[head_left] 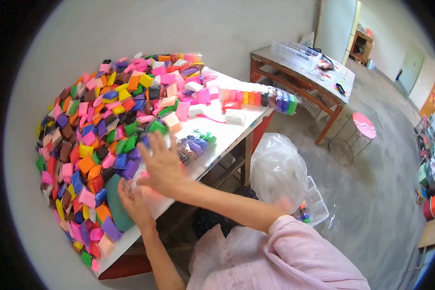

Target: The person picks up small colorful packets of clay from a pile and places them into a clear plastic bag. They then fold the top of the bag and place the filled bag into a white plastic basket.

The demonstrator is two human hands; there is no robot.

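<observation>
A big heap of small, brightly coloured clay packets (pixel 89 145) covers the left side of the white table (pixel 179 186). My right hand (pixel 162 162) is over the table's near part with its fingers spread, and nothing shows in its grip. Just below it, my left hand (pixel 135 203) is curled, with something clear like plastic at its fingertips, too covered to make out. A flat green piece (pixel 117 203) lies beside the left hand. Right of my right hand sits a clear pack of brown, purple, blue and green clay (pixel 195 145).
A long row of coloured packets (pixel 256 98) lies near the table's far right corner. Below the edge are a large clear plastic bag (pixel 278 166) and a white basket (pixel 316 208). Farther off stand a second table (pixel 336 82) and a pink stool (pixel 364 125).
</observation>
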